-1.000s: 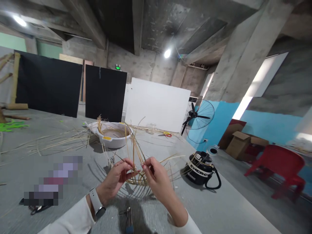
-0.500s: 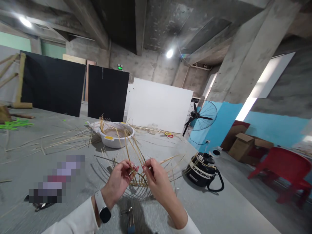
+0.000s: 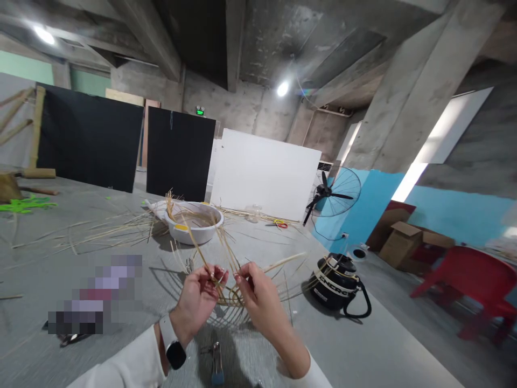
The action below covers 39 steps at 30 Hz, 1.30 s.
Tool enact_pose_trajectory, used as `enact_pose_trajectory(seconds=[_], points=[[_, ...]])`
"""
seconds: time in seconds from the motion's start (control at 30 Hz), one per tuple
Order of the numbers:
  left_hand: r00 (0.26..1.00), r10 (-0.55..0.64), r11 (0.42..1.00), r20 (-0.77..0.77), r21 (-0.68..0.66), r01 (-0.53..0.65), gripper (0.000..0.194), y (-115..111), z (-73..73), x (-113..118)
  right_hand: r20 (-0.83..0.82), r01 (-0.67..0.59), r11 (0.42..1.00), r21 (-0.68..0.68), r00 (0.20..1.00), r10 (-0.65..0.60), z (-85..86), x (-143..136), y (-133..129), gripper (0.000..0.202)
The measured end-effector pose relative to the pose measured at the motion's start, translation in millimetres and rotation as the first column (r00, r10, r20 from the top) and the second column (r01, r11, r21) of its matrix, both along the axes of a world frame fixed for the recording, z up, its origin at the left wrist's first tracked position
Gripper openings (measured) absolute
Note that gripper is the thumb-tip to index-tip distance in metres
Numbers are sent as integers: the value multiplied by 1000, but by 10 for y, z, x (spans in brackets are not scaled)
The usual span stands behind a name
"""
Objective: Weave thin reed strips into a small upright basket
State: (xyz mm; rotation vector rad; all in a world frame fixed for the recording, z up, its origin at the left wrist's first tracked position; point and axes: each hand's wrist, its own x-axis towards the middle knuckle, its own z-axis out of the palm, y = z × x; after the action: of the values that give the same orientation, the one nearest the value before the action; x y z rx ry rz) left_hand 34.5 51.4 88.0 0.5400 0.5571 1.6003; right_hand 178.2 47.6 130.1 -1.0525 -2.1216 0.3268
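Between my hands stands a small woven piece (image 3: 229,297) of thin tan strips, with loose ends fanning out around it. My left hand (image 3: 198,297), a watch on its wrist, pinches a strip (image 3: 194,240) that slants up and to the left. On the other side, my right hand (image 3: 258,291) grips strips of the same weave between thumb and fingers, and several ends rise above its fingertips. The fingers partly hide where the strips cross. A metal clip (image 3: 217,362) with a bluish end lies on the table just below the weave.
Behind the weave is a white basin (image 3: 193,237) with strips in it; more loose strips (image 3: 100,233) lie to its left. A black jug (image 3: 333,283) stands at right. Scissors (image 3: 279,223) lie farther back. A pixelated item (image 3: 97,293) is at left.
The strip in my left hand now leans farther left, and the dark strip end that stuck out left of that hand is out of sight. My right hand has hardly moved.
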Motion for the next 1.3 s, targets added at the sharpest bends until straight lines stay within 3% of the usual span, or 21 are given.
enact_pose_trajectory(seconds=[0.13,0.33,0.47,0.57,0.77,0.97,1.13,1.3], points=[[995,-29,1000,93,2,29,11,-8,10,0,-14,17,1000,11,1000,-17,-20,6,19,11],[960,-51,991,-274,106,83,6,-94,139,-23,-51,34,999,-13,998,-34,-43,44,70,15],[932,-118,985,-343,77,153,17,-85,152,-47,-131,27,998,-54,991,-34,-23,79,86,16],[922,-99,985,-374,98,145,27,-52,108,-63,-153,-45,993,-105,988,29,-4,85,83,16],[907,-233,953,-351,102,284,26,-39,79,-93,-247,-139,951,-277,967,69,6,89,90,15],[849,-114,958,-516,168,231,25,-35,101,-103,-306,-228,908,-351,945,119,15,87,75,14],[852,-85,941,-516,240,239,20,-14,69,-98,-322,-310,866,-391,928,187,36,112,71,12],[846,-108,934,-521,239,266,20,-12,72,-102,-326,-304,868,-393,929,177,38,112,76,12]])
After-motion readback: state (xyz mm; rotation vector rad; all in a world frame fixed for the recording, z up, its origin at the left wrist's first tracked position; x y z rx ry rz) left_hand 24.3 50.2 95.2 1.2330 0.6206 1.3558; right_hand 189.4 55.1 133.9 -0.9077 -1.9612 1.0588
